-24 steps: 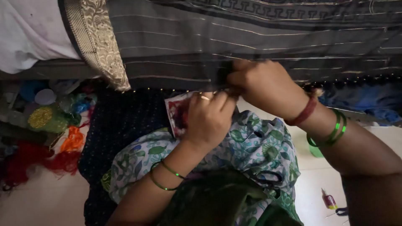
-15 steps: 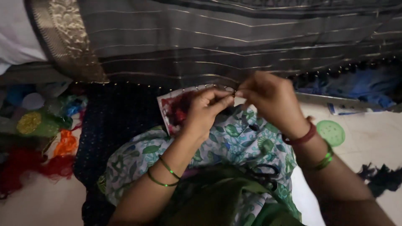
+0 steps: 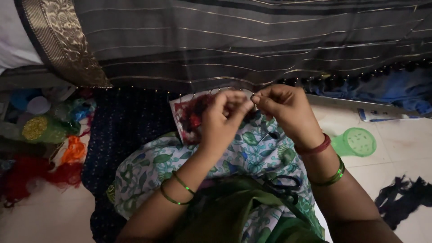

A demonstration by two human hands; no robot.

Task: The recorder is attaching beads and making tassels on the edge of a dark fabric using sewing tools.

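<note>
Bead (image 3: 252, 96) pinched between both hands.

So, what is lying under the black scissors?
The scissors lie on leaf-printed cloth over the lap, beside green fabric. What is beneath the cloth is covered.

Two hands, the left hand (image 3: 222, 118) and the right hand (image 3: 285, 110), meet at centre frame. Two green bangles (image 3: 176, 191) circle the left wrist; the right arm carries one red bangle (image 3: 316, 146) and one green bangle (image 3: 330, 176). One pair of black scissors (image 3: 281, 184) lies on the lap. One green plastic cup (image 3: 355, 141) sits on the floor at right, with one dark tuft of thread (image 3: 402, 198) nearer. One striped grey cloth (image 3: 252, 40) spans the far side.
</note>
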